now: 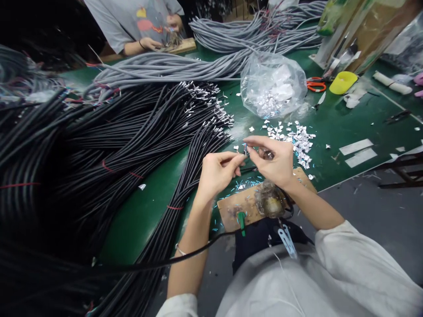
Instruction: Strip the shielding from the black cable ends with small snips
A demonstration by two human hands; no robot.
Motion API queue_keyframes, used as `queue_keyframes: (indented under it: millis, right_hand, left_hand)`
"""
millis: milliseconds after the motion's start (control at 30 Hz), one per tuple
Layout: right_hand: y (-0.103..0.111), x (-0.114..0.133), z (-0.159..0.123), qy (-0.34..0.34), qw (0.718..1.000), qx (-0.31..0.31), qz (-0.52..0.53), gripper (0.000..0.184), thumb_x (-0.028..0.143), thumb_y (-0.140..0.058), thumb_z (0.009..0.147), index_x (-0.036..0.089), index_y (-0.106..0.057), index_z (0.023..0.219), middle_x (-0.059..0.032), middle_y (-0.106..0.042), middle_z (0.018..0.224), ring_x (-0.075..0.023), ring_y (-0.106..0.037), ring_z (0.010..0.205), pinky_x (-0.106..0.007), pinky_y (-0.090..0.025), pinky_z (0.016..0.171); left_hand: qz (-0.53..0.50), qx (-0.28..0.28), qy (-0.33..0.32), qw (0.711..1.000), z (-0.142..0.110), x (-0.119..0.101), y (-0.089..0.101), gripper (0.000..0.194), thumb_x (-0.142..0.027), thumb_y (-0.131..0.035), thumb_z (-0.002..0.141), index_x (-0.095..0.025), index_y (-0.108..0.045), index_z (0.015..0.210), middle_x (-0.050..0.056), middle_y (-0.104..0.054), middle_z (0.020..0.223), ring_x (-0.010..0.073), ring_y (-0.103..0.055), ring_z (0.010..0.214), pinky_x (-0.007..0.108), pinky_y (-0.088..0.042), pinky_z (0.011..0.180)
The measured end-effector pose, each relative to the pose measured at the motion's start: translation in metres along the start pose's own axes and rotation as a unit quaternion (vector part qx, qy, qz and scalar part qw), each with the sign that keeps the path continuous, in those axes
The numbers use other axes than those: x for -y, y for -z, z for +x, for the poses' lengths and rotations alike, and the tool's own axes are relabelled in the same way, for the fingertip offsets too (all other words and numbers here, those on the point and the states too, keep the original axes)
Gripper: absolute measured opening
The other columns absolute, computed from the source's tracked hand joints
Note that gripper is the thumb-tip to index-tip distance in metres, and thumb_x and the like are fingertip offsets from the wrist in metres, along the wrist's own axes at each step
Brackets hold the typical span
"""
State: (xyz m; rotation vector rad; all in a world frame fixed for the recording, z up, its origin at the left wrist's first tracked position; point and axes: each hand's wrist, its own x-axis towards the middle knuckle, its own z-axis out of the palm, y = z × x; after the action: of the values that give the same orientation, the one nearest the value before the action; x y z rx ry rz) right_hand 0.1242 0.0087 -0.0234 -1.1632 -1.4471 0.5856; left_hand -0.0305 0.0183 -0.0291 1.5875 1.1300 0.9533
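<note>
The left hand [216,171] and right hand [276,160] pinch the thin wire end [245,149] of a cable between their fingertips; it sits between the hands, above foil scraps [302,143]. It looks light, springy and easily bent, so best gripped on the sheath just behind the wires.
</note>
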Motion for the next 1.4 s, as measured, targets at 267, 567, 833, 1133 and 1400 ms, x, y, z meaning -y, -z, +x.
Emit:
queue_keyframes:
  millis: [267,567,833,1133,1400]
  right_hand:
    - [0.002,-0.005,0.014,-0.262,0.907,0.123,0.306,0.027,0.025,-0.077,0.059,0.014,-0.067,0.081,-0.0001,-0.067,0.066,0.0005,-0.031,0.032,-0.020,-0.018,0.030]
    - [0.002,0.002,0.007,-0.095,0.980,0.113,0.136,0.023,0.033,-0.070,0.073,0.015,-0.060,0.063,0.0052,-0.048,0.052,-0.0037,-0.037,0.046,-0.021,-0.026,0.042]
    - [0.001,-0.001,0.002,-0.028,0.990,0.115,0.075,0.025,0.043,-0.056,0.084,0.018,-0.062,0.084,0.0031,-0.051,0.065,-0.0072,-0.041,0.056,-0.023,-0.033,0.051]
    - [0.002,0.001,0.004,0.009,0.981,0.177,0.073,0.025,0.034,-0.051,0.089,0.018,-0.067,0.097,-0.0020,-0.064,0.083,-0.0087,-0.053,0.068,-0.024,-0.042,0.063]
    - [0.004,0.007,0.006,-0.014,0.979,0.190,0.078,0.025,0.035,-0.052,0.088,0.020,-0.071,0.091,-0.0008,-0.062,0.074,-0.0088,-0.049,0.062,-0.024,-0.038,0.057]
  left_hand:
    - [-0.081,-0.068,-0.091,0.990,0.001,-0.003,-0.005,0.023,-0.027,-0.073,0.068,-0.015,-0.056,0.059,-0.004,-0.051,0.055,0.0058,-0.046,0.049,0.018,-0.037,0.046]
    - [0.257,-0.221,-0.301,0.891,-0.008,-0.010,0.001,0.012,-0.010,-0.067,0.072,-0.016,-0.059,0.066,-0.003,-0.055,0.064,0.0071,-0.050,0.058,0.019,-0.040,0.054]
    - [0.254,-0.245,-0.317,0.880,-0.011,-0.017,0.006,0.013,-0.007,-0.067,0.071,-0.016,-0.059,0.068,-0.004,-0.055,0.065,0.0071,-0.051,0.059,0.020,-0.042,0.056]
    - [0.248,-0.239,-0.319,0.883,-0.014,-0.019,0.011,0.013,-0.007,-0.068,0.071,-0.017,-0.059,0.070,-0.004,-0.056,0.066,0.0074,-0.052,0.060,0.021,-0.043,0.057]
    - [0.264,-0.234,-0.312,0.882,-0.014,-0.019,0.011,0.013,-0.010,-0.066,0.073,-0.018,-0.058,0.069,-0.003,-0.055,0.066,0.0089,-0.052,0.059,0.023,-0.043,0.056]
